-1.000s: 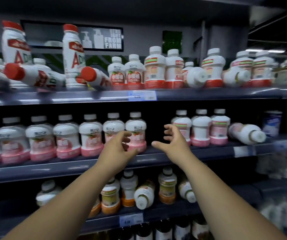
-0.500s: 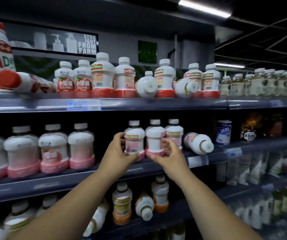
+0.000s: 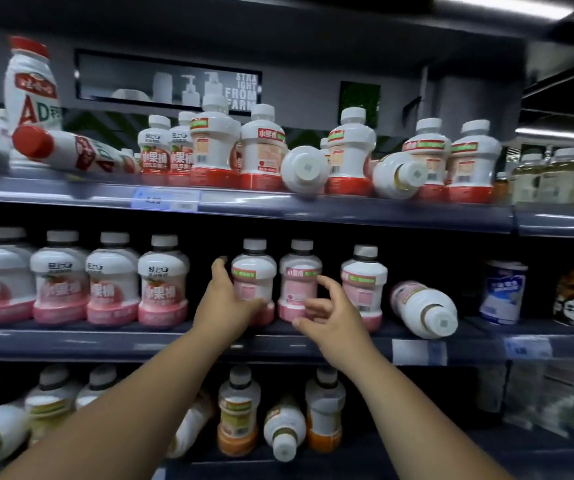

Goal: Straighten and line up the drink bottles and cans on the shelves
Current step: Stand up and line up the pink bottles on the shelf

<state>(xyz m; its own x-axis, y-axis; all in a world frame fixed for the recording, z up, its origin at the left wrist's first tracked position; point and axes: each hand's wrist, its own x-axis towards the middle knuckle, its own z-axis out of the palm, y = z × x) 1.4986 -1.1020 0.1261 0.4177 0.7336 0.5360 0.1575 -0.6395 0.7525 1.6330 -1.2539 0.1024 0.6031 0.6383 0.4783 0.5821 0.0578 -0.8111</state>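
1. On the middle shelf (image 3: 105,336), a row of squat drink bottles stood upright, each with a white cap, a white shoulder, a pink body and a deeper pink base.
2. Right of a gap in that row stood a pink bottle (image 3: 254,268), a second bottle (image 3: 300,271) just beside it and a third bottle (image 3: 363,282) a little apart.
3. Further right, a fallen bottle (image 3: 424,308) lay on its side with its round bottom facing outward.
4. The left hand (image 3: 223,306) gripped the pink bottle low down, thumb up along the bottle's left side and fingers curled across its front.
5. The right hand (image 3: 330,320) was in front of the second bottle, fingers half curled and spread, thumb low by the base; whether it touched the bottle could not be told.
6. On the top shelf (image 3: 347,209), similar white bottles with red bases stood unevenly, and two tipped bottles (image 3: 304,169) lay with their bottoms facing outward.
7. At the left of that shelf, a slim red-capped bottle (image 3: 67,150) lay on its side.
8. The bottles looked like smooth, glossy plastic with wide shoulders, narrow waists and printed labels; the shelves were dark grey with price tags on the front edge.
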